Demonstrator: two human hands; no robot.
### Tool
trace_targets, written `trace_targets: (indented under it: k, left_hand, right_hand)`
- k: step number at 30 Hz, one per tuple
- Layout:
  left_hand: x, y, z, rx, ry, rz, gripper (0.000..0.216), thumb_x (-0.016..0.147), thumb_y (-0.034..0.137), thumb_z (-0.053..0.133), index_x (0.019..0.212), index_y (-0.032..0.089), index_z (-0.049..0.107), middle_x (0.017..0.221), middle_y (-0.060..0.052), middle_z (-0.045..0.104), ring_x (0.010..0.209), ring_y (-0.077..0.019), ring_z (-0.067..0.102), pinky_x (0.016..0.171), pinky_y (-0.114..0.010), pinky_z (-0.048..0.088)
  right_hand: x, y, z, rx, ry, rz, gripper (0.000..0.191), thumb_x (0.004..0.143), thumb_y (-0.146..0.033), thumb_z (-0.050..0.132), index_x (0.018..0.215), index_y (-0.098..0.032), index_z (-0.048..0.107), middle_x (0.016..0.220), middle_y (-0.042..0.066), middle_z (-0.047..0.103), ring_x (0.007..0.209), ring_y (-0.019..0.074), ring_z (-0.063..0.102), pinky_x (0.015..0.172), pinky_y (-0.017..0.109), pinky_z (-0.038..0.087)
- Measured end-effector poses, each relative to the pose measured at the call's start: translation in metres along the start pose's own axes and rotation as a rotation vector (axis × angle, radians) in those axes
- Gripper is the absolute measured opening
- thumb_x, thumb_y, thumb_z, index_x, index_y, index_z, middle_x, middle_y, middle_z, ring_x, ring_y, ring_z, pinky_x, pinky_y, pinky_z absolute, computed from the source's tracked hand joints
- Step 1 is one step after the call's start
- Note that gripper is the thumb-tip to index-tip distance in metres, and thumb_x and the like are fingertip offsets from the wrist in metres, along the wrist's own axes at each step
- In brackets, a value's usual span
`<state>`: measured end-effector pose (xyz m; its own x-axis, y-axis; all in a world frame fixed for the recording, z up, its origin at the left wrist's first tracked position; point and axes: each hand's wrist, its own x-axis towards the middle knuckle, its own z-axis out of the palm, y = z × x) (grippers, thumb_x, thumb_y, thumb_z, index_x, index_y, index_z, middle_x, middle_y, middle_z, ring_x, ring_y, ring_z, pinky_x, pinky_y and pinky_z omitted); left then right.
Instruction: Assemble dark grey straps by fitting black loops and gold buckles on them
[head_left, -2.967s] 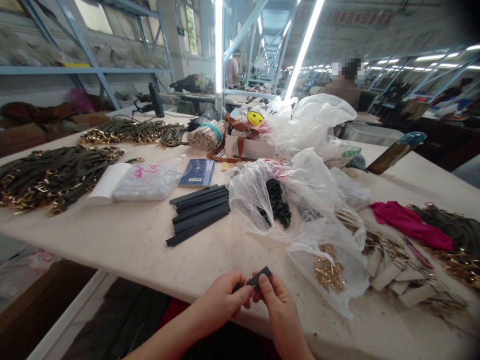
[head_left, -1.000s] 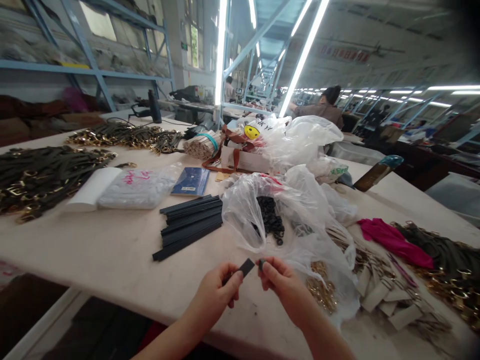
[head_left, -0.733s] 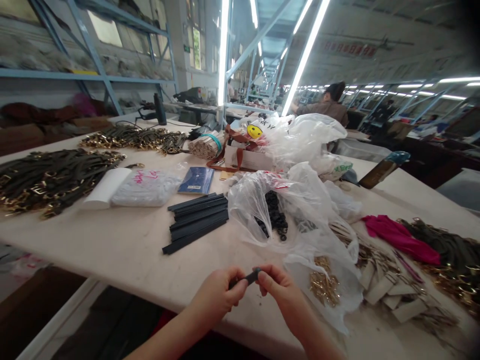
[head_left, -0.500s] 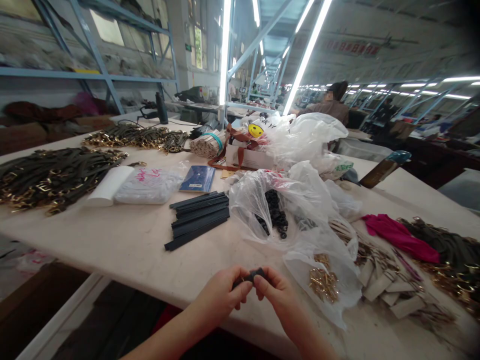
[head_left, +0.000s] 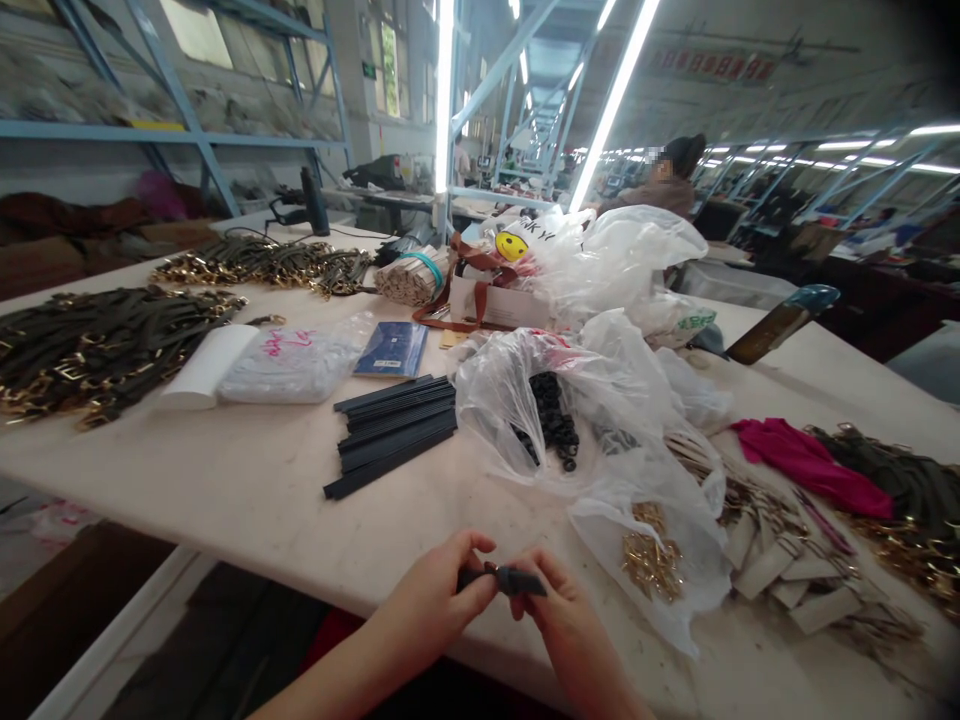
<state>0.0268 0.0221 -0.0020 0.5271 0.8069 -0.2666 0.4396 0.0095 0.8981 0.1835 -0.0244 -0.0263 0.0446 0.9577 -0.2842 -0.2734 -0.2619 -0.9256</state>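
Observation:
My left hand and my right hand meet at the near edge of the pale table, both pinched on a short dark strap piece held between their fingertips. Just beyond lies a stack of long dark straps. To the right, an open clear plastic bag holds small black rings, and a smaller bag holds gold metal fittings.
Piles of dark straps with gold buckles lie at the left and back. A blue booklet, a white roll, a magenta cloth and pale tabs crowd the table. A person sits beyond it.
My hands came together and sank toward the table edge. The strap piece, held apart from the right hand a second ago, is now gripped by both.

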Motion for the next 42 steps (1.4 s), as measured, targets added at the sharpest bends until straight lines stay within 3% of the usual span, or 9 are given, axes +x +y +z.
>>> trace_targets:
  k: [5,8,12,18,24,26,29,38,42]
  left_hand:
    - [0.001,0.000,0.000,0.176,0.007,-0.098,0.039,0.076,0.041,0.052,0.108,0.018,0.051,0.078,-0.001,0.064,0.073,-0.0178,0.058,0.065,-0.026,0.040]
    - [0.002,0.000,-0.001,0.277,0.019,-0.126,0.035,0.075,0.042,0.053,0.100,0.019,0.055,0.078,-0.002,0.065,0.073,-0.0191,0.059,0.064,-0.026,0.039]
    - [0.001,-0.001,-0.001,0.336,0.050,-0.133,0.027,0.074,0.041,0.053,0.089,0.019,0.060,0.080,-0.002,0.066,0.075,-0.0200,0.059,0.064,-0.027,0.038]
    - [-0.005,0.007,0.000,0.078,-0.040,-0.046,0.021,0.073,0.027,0.052,0.090,0.019,0.062,0.084,0.000,0.066,0.078,-0.0165,0.058,0.069,-0.023,0.040]
    - [-0.006,0.003,0.007,-0.220,-0.102,-0.133,0.025,0.069,0.023,0.054,0.090,0.013,0.062,0.074,0.000,0.062,0.068,-0.0143,0.054,0.063,-0.024,0.041]
    - [-0.006,-0.004,0.010,-0.404,-0.134,-0.182,0.030,0.066,0.023,0.056,0.094,0.011,0.059,0.073,0.000,0.061,0.065,-0.0127,0.054,0.063,-0.024,0.042]
    - [-0.007,-0.012,0.013,-0.520,-0.164,-0.230,0.032,0.063,0.021,0.060,0.094,0.011,0.058,0.071,0.001,0.060,0.063,-0.0115,0.054,0.062,-0.023,0.041]
    - [-0.013,-0.012,0.016,-0.411,-0.293,-0.284,0.033,0.059,0.014,0.058,0.091,0.013,0.057,0.060,0.003,0.061,0.057,-0.0118,0.055,0.055,-0.022,0.037]
    - [-0.013,-0.014,0.019,-0.362,-0.291,-0.274,0.029,0.061,0.018,0.060,0.089,0.013,0.058,0.060,0.003,0.061,0.057,-0.0121,0.055,0.054,-0.021,0.037]
  right_hand:
    - [0.000,0.009,0.001,0.143,-0.169,0.168,0.038,0.067,-0.046,0.069,0.089,-0.016,0.059,0.068,-0.002,0.054,0.057,0.0089,0.043,0.055,0.021,0.034]
    - [0.000,0.017,0.001,0.216,-0.218,0.220,0.031,0.068,-0.040,0.070,0.081,-0.015,0.057,0.068,-0.001,0.053,0.058,0.0087,0.043,0.055,0.021,0.033]
    - [-0.001,0.019,0.000,0.210,-0.167,0.188,0.029,0.065,-0.034,0.072,0.066,-0.018,0.049,0.060,-0.004,0.050,0.057,0.0091,0.042,0.055,0.021,0.033]
    - [0.003,0.014,-0.004,-0.099,0.019,-0.022,0.038,0.065,-0.047,0.066,0.057,-0.020,0.042,0.055,-0.004,0.046,0.056,0.0118,0.043,0.056,0.024,0.036]
    - [0.005,0.026,-0.006,-0.400,0.252,-0.165,0.025,0.070,-0.040,0.061,0.072,-0.021,0.045,0.055,-0.006,0.046,0.050,0.0118,0.043,0.050,0.024,0.037]
    - [0.003,0.027,-0.009,-0.433,0.191,-0.157,0.024,0.072,-0.036,0.058,0.086,-0.020,0.047,0.058,-0.006,0.047,0.049,0.0119,0.045,0.048,0.023,0.037]
    - [-0.003,0.026,-0.015,-0.526,0.010,-0.145,0.013,0.075,-0.031,0.053,0.079,-0.019,0.051,0.056,-0.005,0.047,0.049,0.0113,0.044,0.047,0.022,0.035]
    - [-0.023,0.002,-0.022,-0.953,-0.283,-0.302,0.009,0.077,-0.018,0.049,0.079,-0.019,0.058,0.070,0.000,0.060,0.064,0.0137,0.053,0.059,0.023,0.039]
    - [-0.024,0.000,-0.021,-0.982,-0.321,-0.293,0.008,0.076,-0.017,0.049,0.073,-0.019,0.057,0.067,0.000,0.058,0.062,0.0131,0.052,0.056,0.022,0.038]
